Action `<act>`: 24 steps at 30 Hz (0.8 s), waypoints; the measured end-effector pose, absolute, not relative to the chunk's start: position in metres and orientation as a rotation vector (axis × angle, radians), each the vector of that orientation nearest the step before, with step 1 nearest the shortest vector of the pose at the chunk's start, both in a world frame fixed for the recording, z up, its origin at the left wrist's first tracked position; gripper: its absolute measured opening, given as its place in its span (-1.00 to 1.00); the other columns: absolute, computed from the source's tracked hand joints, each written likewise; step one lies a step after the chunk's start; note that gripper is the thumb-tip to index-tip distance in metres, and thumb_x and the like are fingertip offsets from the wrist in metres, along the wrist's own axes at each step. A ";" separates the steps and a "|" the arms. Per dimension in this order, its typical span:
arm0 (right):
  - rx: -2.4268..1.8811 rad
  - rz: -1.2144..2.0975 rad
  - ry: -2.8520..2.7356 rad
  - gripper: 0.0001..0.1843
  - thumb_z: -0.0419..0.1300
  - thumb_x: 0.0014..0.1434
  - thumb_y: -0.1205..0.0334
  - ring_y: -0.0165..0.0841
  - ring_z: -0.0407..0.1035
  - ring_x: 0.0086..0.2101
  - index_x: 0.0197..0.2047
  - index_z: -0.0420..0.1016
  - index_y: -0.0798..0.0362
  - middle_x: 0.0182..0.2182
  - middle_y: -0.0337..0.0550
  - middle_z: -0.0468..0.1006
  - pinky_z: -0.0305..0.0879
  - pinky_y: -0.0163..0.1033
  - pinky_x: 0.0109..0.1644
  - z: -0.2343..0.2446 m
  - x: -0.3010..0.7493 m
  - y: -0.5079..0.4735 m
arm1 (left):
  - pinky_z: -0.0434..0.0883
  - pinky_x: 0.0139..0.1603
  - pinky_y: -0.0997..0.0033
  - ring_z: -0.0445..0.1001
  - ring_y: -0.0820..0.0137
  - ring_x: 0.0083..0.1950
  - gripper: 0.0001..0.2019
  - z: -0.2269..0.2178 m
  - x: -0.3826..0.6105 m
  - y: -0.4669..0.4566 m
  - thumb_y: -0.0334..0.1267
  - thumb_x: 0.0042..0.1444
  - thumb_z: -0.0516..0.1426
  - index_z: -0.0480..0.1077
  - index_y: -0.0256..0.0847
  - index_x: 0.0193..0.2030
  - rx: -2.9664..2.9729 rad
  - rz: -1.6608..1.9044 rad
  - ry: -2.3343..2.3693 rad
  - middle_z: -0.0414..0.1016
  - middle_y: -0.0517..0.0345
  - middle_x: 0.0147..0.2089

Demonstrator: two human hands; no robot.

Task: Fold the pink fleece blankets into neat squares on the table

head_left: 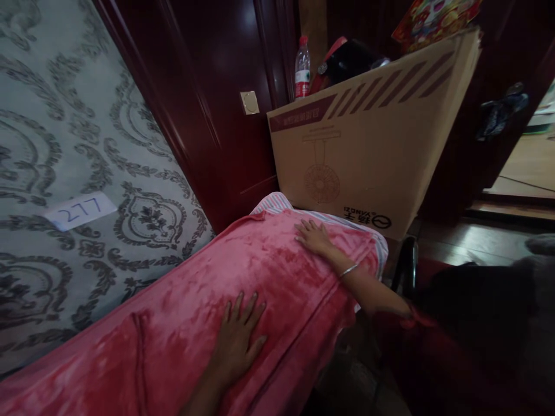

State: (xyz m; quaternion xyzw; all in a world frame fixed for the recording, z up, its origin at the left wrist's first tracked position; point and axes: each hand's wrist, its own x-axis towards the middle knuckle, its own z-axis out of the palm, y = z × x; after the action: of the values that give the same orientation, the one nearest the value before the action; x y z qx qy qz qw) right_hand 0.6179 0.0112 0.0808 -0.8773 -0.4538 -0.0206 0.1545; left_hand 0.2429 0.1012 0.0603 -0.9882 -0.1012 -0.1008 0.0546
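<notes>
A pink-red plush blanket point(173, 300) lies spread over a long bed-like surface, with a few creases across it. My left hand point(237, 335) rests flat on the blanket near the middle, fingers spread. Farther up, close to the far end, my right hand point(313, 237) also lies palm down on the plush, its fingers stretched out. A bracelet circles the right wrist. White and grey striped cloth point(381, 251) shows from beneath the blanket at the far end and right corner. Neither hand grips anything.
Past the far end stands a large cardboard box point(368, 144), with a plastic bottle point(302, 69) and dark items at its top. A dark red panelled door point(217, 86) and patterned wallpaper point(87, 162) border the left. Tiled floor point(451, 237) shows at right.
</notes>
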 end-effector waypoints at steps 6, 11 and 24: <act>-2.612 0.095 -1.246 -0.33 -0.10 0.34 -0.17 0.00 -0.14 0.38 0.46 -0.02 -0.22 0.45 -0.10 -0.05 -0.16 0.34 0.33 0.058 0.642 0.008 | 0.05 0.38 -0.32 -0.10 -0.03 0.50 -0.39 0.061 0.239 0.098 -0.03 0.29 0.01 -0.05 0.17 0.46 -3.040 -0.246 -0.325 -0.07 0.19 0.52; -2.558 -0.006 -1.202 -0.39 -0.12 0.36 -0.10 0.00 -0.07 0.36 0.40 0.16 -0.13 0.41 0.00 0.08 -0.03 0.32 0.30 0.079 0.657 0.028 | 0.12 0.37 -0.16 0.10 0.08 0.45 -0.44 0.083 0.243 0.126 -0.01 0.31 -0.03 0.06 0.11 0.44 -3.111 -0.200 -0.467 0.04 0.08 0.49; -2.473 -0.011 -1.204 -0.37 -0.09 0.34 -0.19 -0.03 -0.20 0.39 0.41 0.13 -0.22 0.44 -0.22 -0.04 -0.16 0.30 0.36 0.040 0.678 0.048 | 0.05 0.33 -0.27 -0.09 -0.14 0.49 -0.34 0.071 0.246 0.167 0.14 0.27 -0.06 0.08 -0.05 0.45 -2.749 -0.127 -1.165 -0.05 -0.10 0.51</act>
State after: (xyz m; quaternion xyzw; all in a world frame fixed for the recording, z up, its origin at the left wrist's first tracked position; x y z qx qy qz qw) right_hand 0.6781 0.0477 0.0403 -0.8820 -0.4294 -0.0038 0.1941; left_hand 0.2461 0.1668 0.0711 -0.9172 -0.3888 -0.0422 0.0765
